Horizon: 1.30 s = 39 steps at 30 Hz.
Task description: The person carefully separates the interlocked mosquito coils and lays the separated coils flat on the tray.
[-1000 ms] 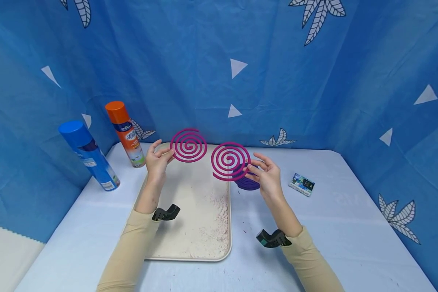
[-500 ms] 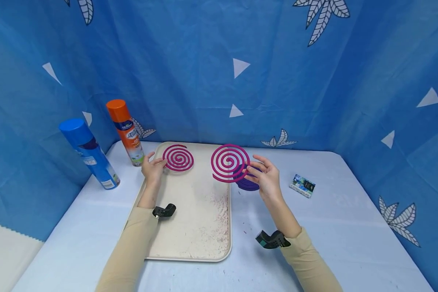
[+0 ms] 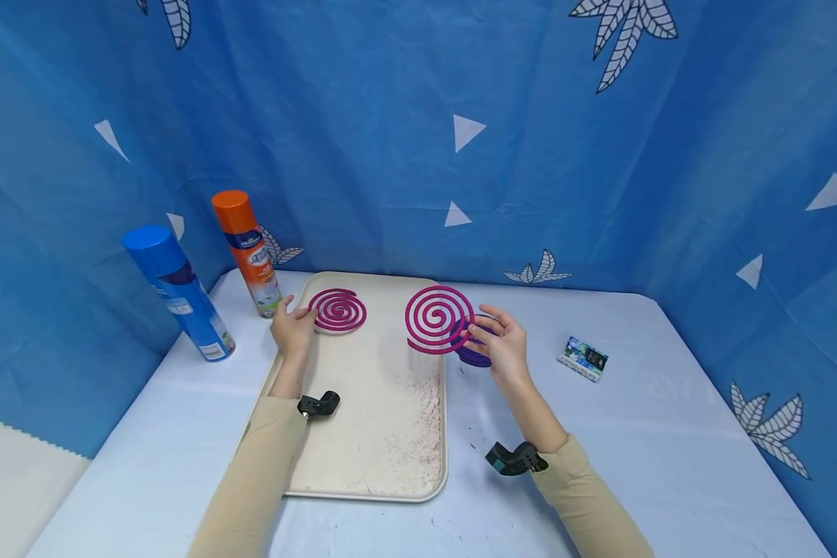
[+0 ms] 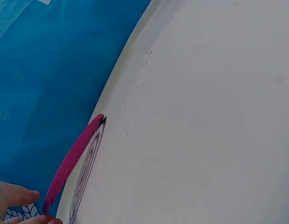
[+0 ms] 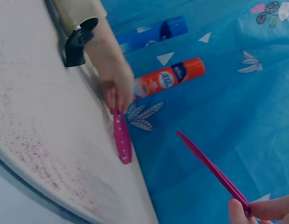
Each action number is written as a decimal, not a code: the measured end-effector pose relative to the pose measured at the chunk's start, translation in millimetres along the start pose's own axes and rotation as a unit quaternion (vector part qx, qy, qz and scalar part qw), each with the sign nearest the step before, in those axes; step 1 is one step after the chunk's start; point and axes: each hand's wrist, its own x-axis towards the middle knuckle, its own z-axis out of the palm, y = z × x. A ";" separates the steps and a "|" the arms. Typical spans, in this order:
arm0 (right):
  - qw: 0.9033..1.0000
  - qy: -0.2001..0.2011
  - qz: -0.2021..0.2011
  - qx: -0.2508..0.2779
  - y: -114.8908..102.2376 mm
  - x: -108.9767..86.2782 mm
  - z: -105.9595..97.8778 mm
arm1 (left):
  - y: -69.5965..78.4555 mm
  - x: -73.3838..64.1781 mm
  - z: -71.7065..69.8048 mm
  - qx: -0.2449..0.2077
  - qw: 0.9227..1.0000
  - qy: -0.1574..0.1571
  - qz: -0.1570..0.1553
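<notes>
At the far left of the cream tray, my left hand pinches a magenta mosquito coil by its left edge. The left wrist view shows this coil from the side, tilted, its far end down at the tray with a spiral shadow below. My right hand holds a second magenta mosquito coil between thumb and fingers, raised near the tray's right edge and facing the head camera. Behind that hand, a dark purple coil lies on the table, partly covered by the hand and the raised coil.
Left of the tray stand an orange spray can and a blue spray can. A small printed box lies on the table at right. Blue curtain encloses the back and sides. Reddish crumbs dot the tray's right side.
My left hand has lowered its coil toward the tray's far left, tipping it from facing the camera to nearly flat. The right hand keeps its coil raised, slightly lower in view.
</notes>
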 end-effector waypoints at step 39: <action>0.987 -0.014 0.048 -0.150 53.8 71.2 39.6 | 2.8 -7.9 12.1 -0.048 0.999 -0.006 0.014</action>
